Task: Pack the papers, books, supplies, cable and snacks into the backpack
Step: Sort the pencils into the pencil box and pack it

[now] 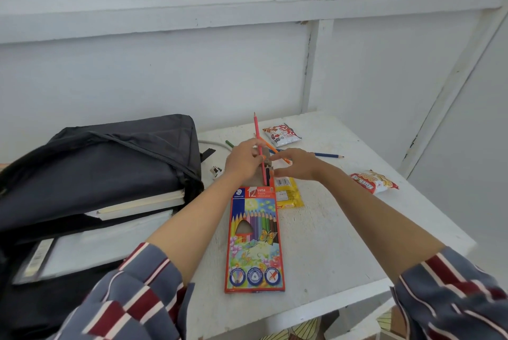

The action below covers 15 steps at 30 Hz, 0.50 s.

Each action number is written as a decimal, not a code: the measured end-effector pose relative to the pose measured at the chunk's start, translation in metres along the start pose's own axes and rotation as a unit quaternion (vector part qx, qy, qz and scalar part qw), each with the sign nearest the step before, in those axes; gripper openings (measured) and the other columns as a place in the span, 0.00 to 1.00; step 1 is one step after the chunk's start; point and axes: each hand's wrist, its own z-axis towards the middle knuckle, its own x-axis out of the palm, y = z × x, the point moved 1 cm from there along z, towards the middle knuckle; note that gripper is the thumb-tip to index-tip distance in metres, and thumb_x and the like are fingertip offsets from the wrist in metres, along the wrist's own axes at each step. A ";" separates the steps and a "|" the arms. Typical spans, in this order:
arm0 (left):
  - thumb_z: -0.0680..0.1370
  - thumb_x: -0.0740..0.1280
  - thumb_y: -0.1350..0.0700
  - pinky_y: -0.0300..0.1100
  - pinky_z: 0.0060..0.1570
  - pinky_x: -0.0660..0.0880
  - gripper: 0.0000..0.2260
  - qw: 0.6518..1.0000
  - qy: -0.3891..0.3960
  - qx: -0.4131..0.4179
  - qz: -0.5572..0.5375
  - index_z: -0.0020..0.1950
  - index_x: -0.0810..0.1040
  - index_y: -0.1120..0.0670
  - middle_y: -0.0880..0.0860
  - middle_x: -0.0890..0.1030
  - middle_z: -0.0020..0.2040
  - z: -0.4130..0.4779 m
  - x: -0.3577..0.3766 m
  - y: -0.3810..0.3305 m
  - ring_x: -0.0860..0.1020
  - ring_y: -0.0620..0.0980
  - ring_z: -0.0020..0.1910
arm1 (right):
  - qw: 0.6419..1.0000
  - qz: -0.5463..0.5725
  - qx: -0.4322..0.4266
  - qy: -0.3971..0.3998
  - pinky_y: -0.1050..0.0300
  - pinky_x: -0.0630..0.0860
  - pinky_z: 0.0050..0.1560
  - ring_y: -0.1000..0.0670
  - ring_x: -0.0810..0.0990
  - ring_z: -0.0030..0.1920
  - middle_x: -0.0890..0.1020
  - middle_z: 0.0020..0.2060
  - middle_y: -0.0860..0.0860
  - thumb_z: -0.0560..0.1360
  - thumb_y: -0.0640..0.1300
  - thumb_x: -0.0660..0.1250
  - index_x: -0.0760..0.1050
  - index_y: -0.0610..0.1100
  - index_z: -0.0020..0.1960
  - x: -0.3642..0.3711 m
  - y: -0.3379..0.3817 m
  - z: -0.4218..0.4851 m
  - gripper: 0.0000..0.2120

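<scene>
A colourful pencil box [254, 240] lies flat on the white table [330, 243], its open end away from me. My left hand [243, 161] grips a pink pencil [257, 131] that stands tilted with its lower end at the box's mouth. My right hand [295, 164] hovers beside it with fingers spread, touching the box's open flap. A black backpack [104, 164] lies open at the left with books [143, 203] and papers [90, 249] inside. A white cable [213, 144] with its plug [216, 171] lies by the backpack.
Loose blue [327, 154], orange [270, 146] and green [229, 143] pencils lie beyond my hands. Three snack packets sit on the table: red and white [281, 135] at the back, yellow [288, 194] beside the box, red and yellow [373, 181] near the right edge. The wall stands behind.
</scene>
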 end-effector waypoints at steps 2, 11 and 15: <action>0.75 0.67 0.59 0.49 0.52 0.75 0.12 1.000 0.009 -0.005 0.014 0.58 0.77 0.50 0.51 0.78 0.40 0.000 0.001 0.001 0.78 0.51 0.47 | 1.000 0.001 -0.004 0.001 0.39 0.57 0.69 0.47 0.64 0.69 0.69 0.69 0.51 0.72 0.58 0.67 0.71 0.58 0.65 0.002 -0.001 0.001 0.22; 0.74 0.69 0.54 0.42 0.50 0.70 0.13 0.989 0.118 0.018 0.082 0.59 0.78 0.52 0.52 0.79 0.56 -0.007 -0.006 0.002 0.76 0.49 0.52 | 1.000 0.001 -0.009 0.011 0.41 0.55 0.69 0.48 0.62 0.71 0.68 0.69 0.52 0.71 0.56 0.68 0.71 0.56 0.66 0.008 0.000 0.007 0.24; 0.78 0.64 0.57 0.41 0.55 0.67 0.09 0.996 0.064 -0.004 0.054 0.57 0.78 0.52 0.51 0.76 0.62 -0.004 -0.008 0.001 0.72 0.51 0.63 | 0.999 0.028 -0.014 0.024 0.46 0.59 0.68 0.48 0.62 0.71 0.67 0.70 0.51 0.70 0.53 0.71 0.70 0.55 0.67 0.007 -0.002 0.007 0.26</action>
